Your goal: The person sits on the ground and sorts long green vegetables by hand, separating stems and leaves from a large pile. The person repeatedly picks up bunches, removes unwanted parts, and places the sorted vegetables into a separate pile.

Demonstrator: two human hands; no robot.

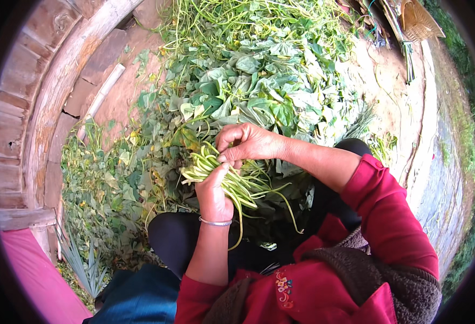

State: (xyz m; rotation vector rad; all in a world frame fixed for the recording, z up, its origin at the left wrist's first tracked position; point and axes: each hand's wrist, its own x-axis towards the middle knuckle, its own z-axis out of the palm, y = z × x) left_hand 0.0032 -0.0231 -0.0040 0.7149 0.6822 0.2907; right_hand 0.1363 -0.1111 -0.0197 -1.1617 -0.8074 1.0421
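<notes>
A loose bunch of green leaf stalks [237,186] is gripped in my left hand [215,196], which has a silver bangle at its wrist. The cut or broken ends point left, while a few long stalks trail down to the right. Over the bunch, my right hand [249,141] pinches a stalk between thumb and fingertips, close against the left thumb. Just left of the right hand hangs a yellowing leaf [185,138]. Beneath and beyond both hands spreads a large heap of green leafy vines [257,89], some leaves wilted and pale side up.
A wooden plank wall [13,121] with a log beam [59,89] curves along the left. A pale stick [104,91] lies on the earth floor. At upper right are a woven basket [419,20] and a bundle of sticks [403,44]. Pink cloth [39,279] hangs at lower left.
</notes>
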